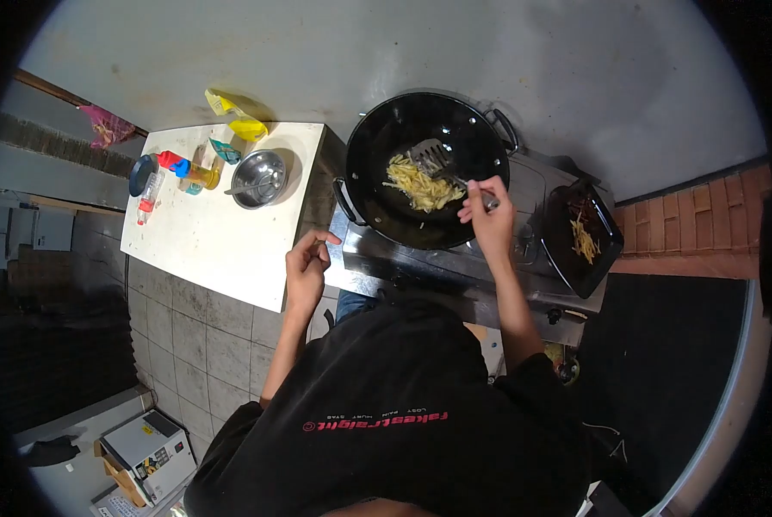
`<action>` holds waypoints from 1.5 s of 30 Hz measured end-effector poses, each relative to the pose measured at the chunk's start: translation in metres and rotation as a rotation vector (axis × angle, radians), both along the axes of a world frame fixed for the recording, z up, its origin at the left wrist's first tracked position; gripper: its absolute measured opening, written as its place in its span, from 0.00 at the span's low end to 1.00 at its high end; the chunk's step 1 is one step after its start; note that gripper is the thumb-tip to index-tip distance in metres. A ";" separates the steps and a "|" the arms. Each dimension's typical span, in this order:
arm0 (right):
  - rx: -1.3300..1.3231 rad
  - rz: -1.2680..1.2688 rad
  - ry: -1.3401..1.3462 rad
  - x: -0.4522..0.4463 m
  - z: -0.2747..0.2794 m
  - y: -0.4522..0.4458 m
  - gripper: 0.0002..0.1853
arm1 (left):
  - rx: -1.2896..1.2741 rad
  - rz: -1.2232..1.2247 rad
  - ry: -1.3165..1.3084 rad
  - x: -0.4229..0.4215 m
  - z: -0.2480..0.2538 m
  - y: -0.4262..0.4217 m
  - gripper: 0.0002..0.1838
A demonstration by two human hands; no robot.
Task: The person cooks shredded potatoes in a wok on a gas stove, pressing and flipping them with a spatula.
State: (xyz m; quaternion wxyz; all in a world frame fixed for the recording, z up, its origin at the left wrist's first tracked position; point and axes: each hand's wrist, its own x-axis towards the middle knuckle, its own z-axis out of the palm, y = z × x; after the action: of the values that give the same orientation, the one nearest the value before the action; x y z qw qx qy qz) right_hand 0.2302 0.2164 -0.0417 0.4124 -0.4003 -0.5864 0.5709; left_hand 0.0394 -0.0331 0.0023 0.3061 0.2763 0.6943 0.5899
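My right hand [491, 220] is closed around the handle of a slotted spatula [429, 155]. The spatula's metal blade rests in a large black wok [386, 125], touching a heap of pale yellow strips of food [424, 185] that look like cut potato. To the left of the wok, my left hand [306, 265] is held in the air near the table's edge. Its fingers are loosely bent, the index finger reaches out, and nothing shows in it. The wok, with a loop handle on each side, sits on a metal stove.
A black tray [560, 226] with some yellow strips and dark pieces stands right of the wok. On the white table [222, 237] are a steel bowl [259, 179] with a spoon, a yellow packet [246, 126], a green packet [226, 152], and several bottles [201, 175]. A wall rises behind.
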 end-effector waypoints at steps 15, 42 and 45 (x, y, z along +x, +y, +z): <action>0.168 0.220 -0.401 0.010 0.039 -0.011 0.08 | -0.007 0.021 -0.003 -0.003 -0.005 -0.001 0.27; 0.621 0.341 -0.454 0.021 0.026 -0.012 0.06 | 0.010 0.011 0.002 -0.001 -0.001 -0.002 0.27; 0.639 0.281 -0.387 0.022 0.019 -0.010 0.05 | 0.006 0.018 0.003 0.000 0.000 -0.001 0.27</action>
State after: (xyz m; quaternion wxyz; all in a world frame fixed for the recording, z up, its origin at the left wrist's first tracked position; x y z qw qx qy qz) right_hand 0.2523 0.2061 -0.0228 0.3161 -0.2677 -0.8504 0.3246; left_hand 0.0397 -0.0339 0.0020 0.2988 0.2717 0.6954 0.5944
